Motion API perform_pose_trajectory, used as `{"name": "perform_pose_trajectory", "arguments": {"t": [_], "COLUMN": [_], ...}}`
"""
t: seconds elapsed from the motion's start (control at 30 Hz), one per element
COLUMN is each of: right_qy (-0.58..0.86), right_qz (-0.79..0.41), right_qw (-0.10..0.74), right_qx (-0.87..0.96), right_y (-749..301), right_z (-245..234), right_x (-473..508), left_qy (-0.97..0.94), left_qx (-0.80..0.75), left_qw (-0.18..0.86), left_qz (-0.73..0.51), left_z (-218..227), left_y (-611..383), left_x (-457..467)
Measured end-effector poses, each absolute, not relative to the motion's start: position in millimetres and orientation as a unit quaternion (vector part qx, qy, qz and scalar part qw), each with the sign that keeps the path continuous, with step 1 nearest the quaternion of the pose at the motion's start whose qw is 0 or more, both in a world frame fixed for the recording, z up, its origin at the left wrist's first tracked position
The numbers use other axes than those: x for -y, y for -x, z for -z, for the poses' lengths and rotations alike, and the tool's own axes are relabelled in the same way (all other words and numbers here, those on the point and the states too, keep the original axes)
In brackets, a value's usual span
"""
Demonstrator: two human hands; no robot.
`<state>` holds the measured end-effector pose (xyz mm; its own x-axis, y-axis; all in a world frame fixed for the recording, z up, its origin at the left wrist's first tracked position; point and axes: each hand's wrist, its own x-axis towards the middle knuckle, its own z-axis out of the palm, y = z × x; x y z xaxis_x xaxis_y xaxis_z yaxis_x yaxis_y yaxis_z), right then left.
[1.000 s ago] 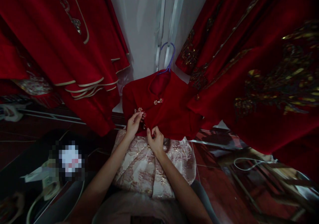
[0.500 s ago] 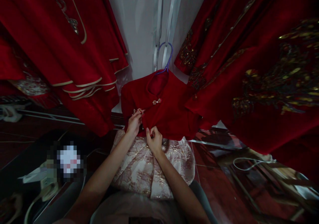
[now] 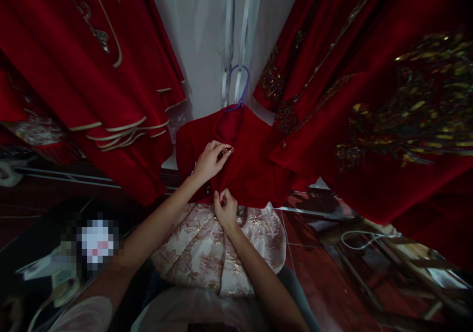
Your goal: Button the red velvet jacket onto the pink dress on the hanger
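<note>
A red jacket (image 3: 254, 159) with a stand collar hangs in front of me on a purple hanger (image 3: 245, 88). My left hand (image 3: 212, 160) is closed, thumb and finger pinching a beaded flower fastener (image 3: 229, 150) just below the collar. Lower down, my right hand (image 3: 226, 209) is curled shut at the jacket's lower front, where creases run up the cloth from its fingers. A second beaded trim (image 3: 193, 168) shows partly behind my left wrist. Pale pink-and-gold brocade cloth (image 3: 195, 253) spreads over my lap, below the jacket.
Red garments with pale piping (image 3: 125, 76) hang at the left, and red garments with gold sequins (image 3: 417, 125) at the right. A white wall panel with metal rails (image 3: 242, 26) stands behind. A dark surface (image 3: 33, 238) holds items lower left; a wooden frame (image 3: 354, 273) is lower right.
My left hand has moved up and right from the side fastener to the one near the collar. My right hand stays at the jacket's lower front. The view has shifted slightly.
</note>
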<state>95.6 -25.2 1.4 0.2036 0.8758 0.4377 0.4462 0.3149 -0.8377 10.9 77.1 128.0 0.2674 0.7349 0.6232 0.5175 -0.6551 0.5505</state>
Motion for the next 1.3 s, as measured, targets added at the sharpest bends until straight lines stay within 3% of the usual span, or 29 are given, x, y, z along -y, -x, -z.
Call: {"name": "perform_pose_trajectory", "arguments": {"t": [0.1, 0.27, 0.6, 0.93, 1.1, 1.3], "right_qy": [0.548, 0.538, 0.501, 0.479, 0.474, 0.491], "right_qz": [-0.194, -0.21, -0.164, -0.097, -0.113, -0.128], "right_qw": [0.557, 0.56, 0.635, 0.66, 0.648, 0.618], "right_qx": [0.594, 0.594, 0.564, 0.571, 0.586, 0.6], "right_y": [-96, -97, -116, -140, -142, -148], "right_z": [-1, -6, -61, -116, -121, -124], "right_x": [27, 30, 26, 23, 28, 38], "left_qy": [-0.845, -0.888, -0.905, -0.894, -0.856, -0.855], "left_qx": [-0.376, -0.326, -0.271, -0.292, -0.376, -0.405], "left_qw": [0.002, -0.065, -0.05, -0.031, -0.018, -0.077], "left_qz": [-0.38, -0.318, -0.323, -0.339, -0.356, -0.316], "left_z": [-142, -155, -163, -162, -159, -156], "left_y": [-7, -3, 9, 7, 3, -5], "left_x": [-80, -81, -86, -86, -79, -75]}}
